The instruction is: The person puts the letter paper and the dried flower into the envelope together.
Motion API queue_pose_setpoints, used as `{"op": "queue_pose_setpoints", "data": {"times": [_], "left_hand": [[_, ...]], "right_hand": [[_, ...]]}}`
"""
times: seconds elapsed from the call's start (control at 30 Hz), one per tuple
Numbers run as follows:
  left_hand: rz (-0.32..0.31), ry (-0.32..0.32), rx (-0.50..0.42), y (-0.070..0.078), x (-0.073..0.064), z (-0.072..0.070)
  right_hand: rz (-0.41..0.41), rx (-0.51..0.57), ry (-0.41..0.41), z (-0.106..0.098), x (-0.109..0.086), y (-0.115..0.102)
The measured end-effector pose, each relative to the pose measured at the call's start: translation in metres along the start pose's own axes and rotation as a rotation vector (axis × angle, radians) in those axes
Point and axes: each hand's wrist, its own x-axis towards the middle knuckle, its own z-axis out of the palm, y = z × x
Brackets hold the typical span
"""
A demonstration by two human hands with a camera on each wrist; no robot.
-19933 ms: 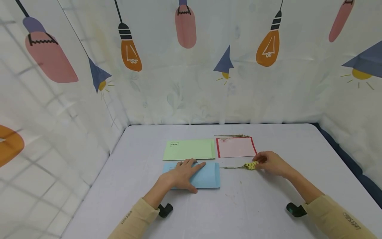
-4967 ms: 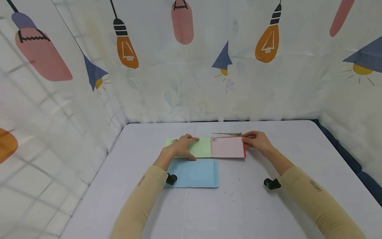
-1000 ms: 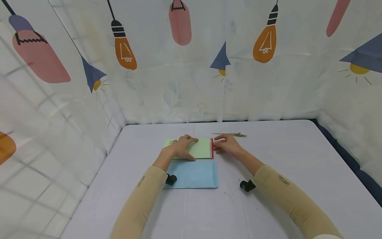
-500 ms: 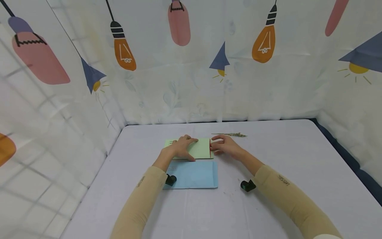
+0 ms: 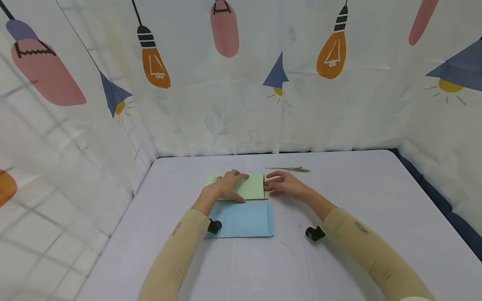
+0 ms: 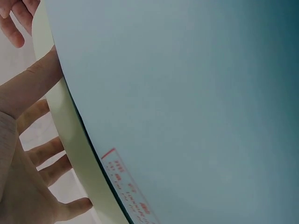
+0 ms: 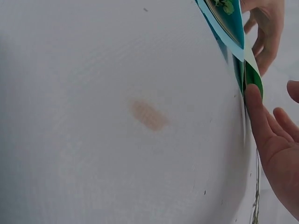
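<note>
My left hand [image 5: 227,185] rests spread over the light green envelope [image 5: 254,187], its fingers along the far edge and its thumb at the near one. At that envelope's right end, my right hand [image 5: 284,182] has its fingertips at the opening. A thin red edge of the card [image 5: 264,186] shows there; the rest is hidden inside. In the right wrist view, the right thumb touches the envelope's mouth [image 7: 253,77]. Nearer to me lies the blue envelope [image 5: 242,219], with a small green leafy piece [image 7: 227,5] visible in its open end.
Behind the right hand, a dried sprig [image 5: 297,169] lies on the white tabletop [image 5: 350,188]. Small crumbs dot the cloth right of the blue envelope. A printed curtain [image 5: 241,104] hangs at the table's far side.
The pink card has slid left into the green envelope, followed by the right hand. The yellow flower no longer lies beside the blue envelope. My left hand moved earlier from the blue envelope to the green one.
</note>
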Motion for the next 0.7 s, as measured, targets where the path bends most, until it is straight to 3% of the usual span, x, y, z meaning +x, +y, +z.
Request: {"op": "queue_pose_setpoints", "data": {"times": [0.33,0.7], "left_hand": [[0.002,0.000,-0.012,0.000,-0.001,0.000],[0.019,0.005,-0.020,0.001,-0.003,-0.001]], "right_hand": [[0.036,-0.007,-0.008,0.004,0.000,-0.002],[-0.012,-0.105,0.012,-0.030,-0.016,0.005]]}}
